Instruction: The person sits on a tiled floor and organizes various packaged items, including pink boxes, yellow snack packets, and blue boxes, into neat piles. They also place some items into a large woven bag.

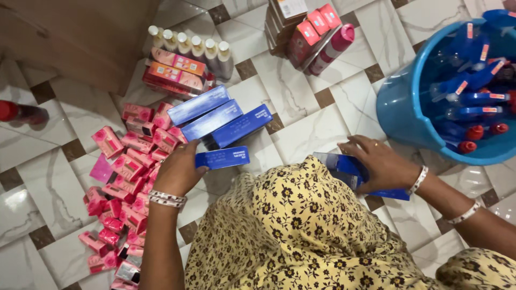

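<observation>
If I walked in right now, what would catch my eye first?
Probably the heap of small pink boxes spilled over the tiled floor at the left, with a row of long blue boxes beside it. The left hand holds one blue box, while the right hand rests on more blue boxes. At the right stands a bright blue bucket full of blue bottles.

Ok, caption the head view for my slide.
Left hand holds a blue box, right hand rests on blue boxes beside a bucket.
</observation>
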